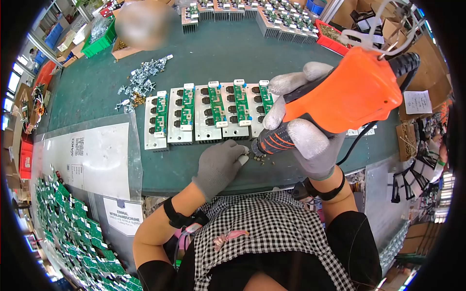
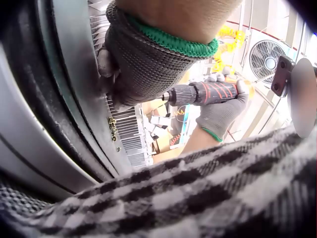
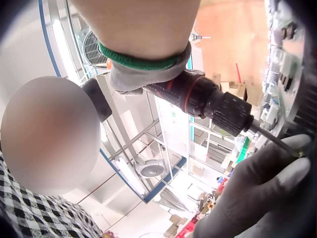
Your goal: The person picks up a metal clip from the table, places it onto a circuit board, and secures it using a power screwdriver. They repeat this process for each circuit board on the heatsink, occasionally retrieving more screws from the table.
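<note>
An orange and black power screwdriver (image 1: 347, 92) is gripped by my gloved right hand (image 1: 313, 140), its black chuck pointing left and down. My left hand (image 1: 221, 162), gloved in grey, is at the bit's end just in front of the heatsink row. The right wrist view shows the left hand's (image 3: 252, 183) thumb and finger pinching a small brass-coloured screw (image 3: 300, 154) at the tip of the bit (image 3: 275, 138). Several heatsinks, each with a green circuit board (image 1: 187, 110), stand side by side behind the hands. Small screws (image 1: 264, 159) lie loose below the chuck.
A pile of silver metal clips (image 1: 148, 72) lies at the back left. More heatsink assemblies (image 1: 286, 22) stand at the far edge, near a red bin (image 1: 332, 38). A green bin (image 1: 99, 39) is at the far left. Many circuit boards (image 1: 77, 233) fill the lower left.
</note>
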Demonstrator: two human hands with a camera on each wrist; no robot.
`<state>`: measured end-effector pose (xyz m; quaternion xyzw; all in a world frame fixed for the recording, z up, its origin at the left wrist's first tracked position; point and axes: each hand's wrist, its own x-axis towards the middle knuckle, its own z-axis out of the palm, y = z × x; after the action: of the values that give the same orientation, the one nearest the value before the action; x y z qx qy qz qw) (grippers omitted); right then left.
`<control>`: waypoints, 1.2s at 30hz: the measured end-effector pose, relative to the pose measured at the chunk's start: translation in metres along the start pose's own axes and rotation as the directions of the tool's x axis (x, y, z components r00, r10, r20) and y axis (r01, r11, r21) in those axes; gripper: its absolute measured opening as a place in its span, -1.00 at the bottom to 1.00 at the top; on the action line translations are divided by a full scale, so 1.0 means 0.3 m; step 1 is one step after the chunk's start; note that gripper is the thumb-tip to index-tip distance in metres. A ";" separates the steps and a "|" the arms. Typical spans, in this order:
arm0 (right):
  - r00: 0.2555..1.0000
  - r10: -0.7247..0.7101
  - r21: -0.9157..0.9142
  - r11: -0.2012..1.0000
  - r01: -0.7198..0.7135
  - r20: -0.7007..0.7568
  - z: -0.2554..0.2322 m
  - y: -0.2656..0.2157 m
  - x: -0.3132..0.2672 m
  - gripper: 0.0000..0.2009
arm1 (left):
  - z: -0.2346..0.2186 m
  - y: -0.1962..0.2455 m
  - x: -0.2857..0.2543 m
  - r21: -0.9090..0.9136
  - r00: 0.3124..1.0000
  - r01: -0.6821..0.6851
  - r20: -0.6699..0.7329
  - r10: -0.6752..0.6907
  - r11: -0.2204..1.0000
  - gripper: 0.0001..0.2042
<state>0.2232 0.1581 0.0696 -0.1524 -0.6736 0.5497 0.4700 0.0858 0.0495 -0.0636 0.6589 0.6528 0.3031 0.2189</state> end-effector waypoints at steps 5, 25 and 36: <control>0.997 -0.078 0.202 0.977 0.073 0.016 -0.008 -0.001 0.025 -0.34 | -0.052 0.013 -0.006 -0.103 0.997 0.069 -0.017 -0.071 0.992 -0.83; 0.997 -0.047 0.115 0.992 0.053 -0.055 0.069 -0.048 0.188 -0.40 | -0.370 -0.010 0.123 0.239 0.981 -0.165 -0.064 0.186 0.957 -0.31; 0.971 -0.239 -0.153 0.960 0.234 -0.014 0.098 0.134 0.326 -0.49 | -0.340 -0.206 0.277 0.375 0.965 -0.216 0.223 0.138 0.902 0.16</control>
<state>0.1370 0.2252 0.0811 -0.1149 -0.7188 0.4347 0.5303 -0.0321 0.1244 -0.0229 0.7722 0.6137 0.1187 0.1142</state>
